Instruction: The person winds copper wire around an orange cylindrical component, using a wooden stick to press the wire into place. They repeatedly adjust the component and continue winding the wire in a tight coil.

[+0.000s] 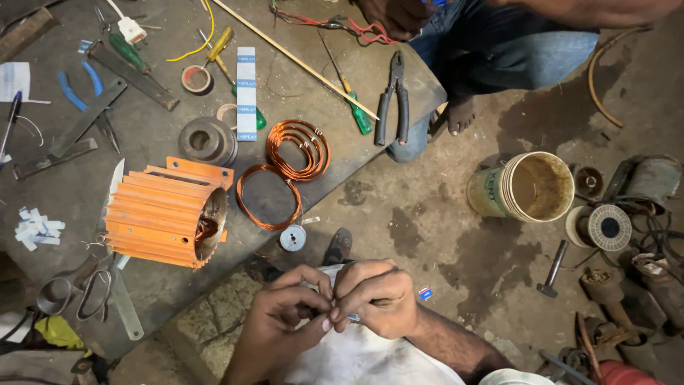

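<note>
Fingertips of the left hand (281, 314) and right hand (376, 296) meet in a tight pinching grip on something small between them, too hidden to name, above a white cloth (356, 356) below the desk's (64, 192) near edge. On the desk a blue-and-white label strip (246, 93) lies near the far edge; white paper scraps (35, 228) sit at its left edge.

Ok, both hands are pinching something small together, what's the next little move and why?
Probably keep working the small piece between the fingertips: the left hand and right hand meet on it over the lap, too small to identify, away from the orange motor housing and copper coils.
</note>
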Demonstrator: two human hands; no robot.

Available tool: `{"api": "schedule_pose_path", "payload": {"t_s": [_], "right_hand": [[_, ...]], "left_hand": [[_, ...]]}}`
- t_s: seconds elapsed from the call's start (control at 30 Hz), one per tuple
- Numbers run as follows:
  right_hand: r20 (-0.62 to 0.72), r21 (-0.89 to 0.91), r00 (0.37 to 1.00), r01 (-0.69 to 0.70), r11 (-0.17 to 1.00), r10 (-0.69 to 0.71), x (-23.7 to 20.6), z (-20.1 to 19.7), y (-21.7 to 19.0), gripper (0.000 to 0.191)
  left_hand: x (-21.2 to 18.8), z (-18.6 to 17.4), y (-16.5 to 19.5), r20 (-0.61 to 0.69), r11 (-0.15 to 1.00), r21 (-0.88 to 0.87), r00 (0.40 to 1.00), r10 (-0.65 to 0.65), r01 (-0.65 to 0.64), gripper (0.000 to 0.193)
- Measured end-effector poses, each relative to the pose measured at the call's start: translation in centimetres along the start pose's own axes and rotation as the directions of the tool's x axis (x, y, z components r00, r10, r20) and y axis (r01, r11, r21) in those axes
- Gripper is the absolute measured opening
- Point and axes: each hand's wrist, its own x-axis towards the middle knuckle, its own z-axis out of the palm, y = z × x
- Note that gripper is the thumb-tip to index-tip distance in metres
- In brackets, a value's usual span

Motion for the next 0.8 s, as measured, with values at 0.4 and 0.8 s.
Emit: {"api": "schedule_pose_path", "payload": {"t_s": [0.4,0.8], "right_hand": [[0.129,0.03,0.991,-0.035,0.999,0.031,0.1,0.0,0.1,0.012],[0.069,-0.493,0.99,-0.072,0.867,0.121,0.5,-0.3,-1.0,0.017]], "left_hand": [[-1.3,-2.0,-0.5,0.046,0.978,0.146,0.987,-0.156,0.148,0.01],[-1.6,0.3,0.2,-0.315,0.941,0.322,0.949,-0.001,0.108,0.029]]}}
